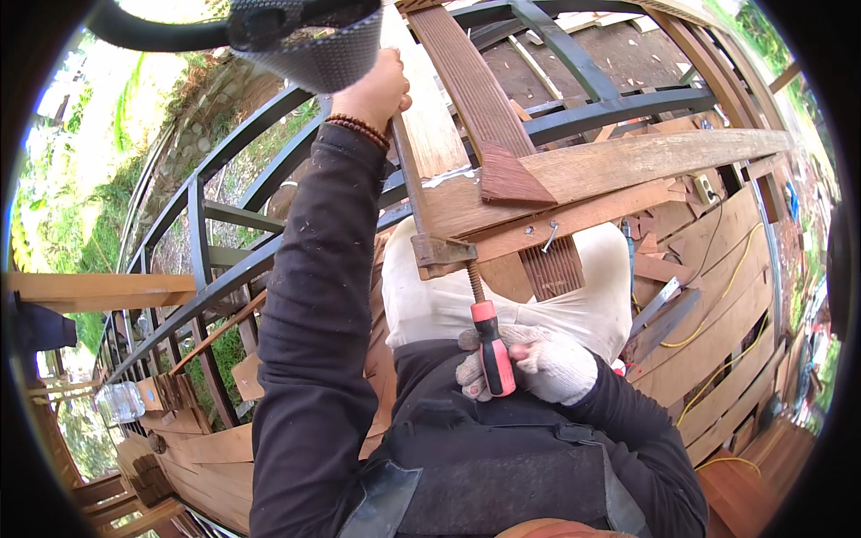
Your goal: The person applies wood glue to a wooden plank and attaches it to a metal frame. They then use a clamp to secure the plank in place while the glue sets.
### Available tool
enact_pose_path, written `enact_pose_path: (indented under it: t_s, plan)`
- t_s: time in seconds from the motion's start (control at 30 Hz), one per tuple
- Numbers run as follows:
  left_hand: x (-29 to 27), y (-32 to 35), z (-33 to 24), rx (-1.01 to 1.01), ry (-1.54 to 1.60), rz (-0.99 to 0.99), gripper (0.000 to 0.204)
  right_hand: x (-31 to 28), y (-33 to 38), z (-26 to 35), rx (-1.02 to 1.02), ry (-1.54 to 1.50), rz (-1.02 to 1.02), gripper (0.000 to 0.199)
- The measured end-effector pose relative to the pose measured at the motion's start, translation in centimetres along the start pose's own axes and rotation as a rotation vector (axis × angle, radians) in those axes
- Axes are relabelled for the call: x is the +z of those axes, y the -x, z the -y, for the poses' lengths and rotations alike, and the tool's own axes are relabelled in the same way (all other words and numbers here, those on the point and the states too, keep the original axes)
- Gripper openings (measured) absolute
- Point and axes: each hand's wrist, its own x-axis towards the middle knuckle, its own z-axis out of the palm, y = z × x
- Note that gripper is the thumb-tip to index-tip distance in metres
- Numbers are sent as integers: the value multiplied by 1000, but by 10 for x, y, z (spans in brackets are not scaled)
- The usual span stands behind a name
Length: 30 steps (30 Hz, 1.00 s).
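Gloved right hand [538,366] grips the red handle of a clamp [489,345] pinching stiff, heavy-looking wooden boards [619,166] at chest height; bare left hand [377,90] clenches an upright plank [429,134], steadying the joint

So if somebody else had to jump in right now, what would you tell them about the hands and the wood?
Left hand: bare, raised, gripping the top of the upright wooden board.
Right hand: in a white knit glove, closed around the red clamp handle.
The clamp bites on the joint where the upright board meets the long crosswise plank; a grooved dark plank lies over them.
Done: clamp set on the joint.
Left: whether it is fully tight cannot be told; check it. A screw sticks out, not driven in.
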Motion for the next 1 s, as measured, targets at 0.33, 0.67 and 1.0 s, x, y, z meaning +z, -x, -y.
enact_pose_path:
  t_s: [0.33, 0.67, 1.0]
  plan:
    - [8, 9, -13, -112, 189, -117, 11, 15, -1, 7, -25, 207, -171, 50]
    - [4, 10, -18, -64, 11, -81, 8, 4, 2, 9, -24, 604, -207, 46]
    - [17, 17, -22, -45, -174, -220, 7, -4, -5, 22, 18, 625, -117, 41]
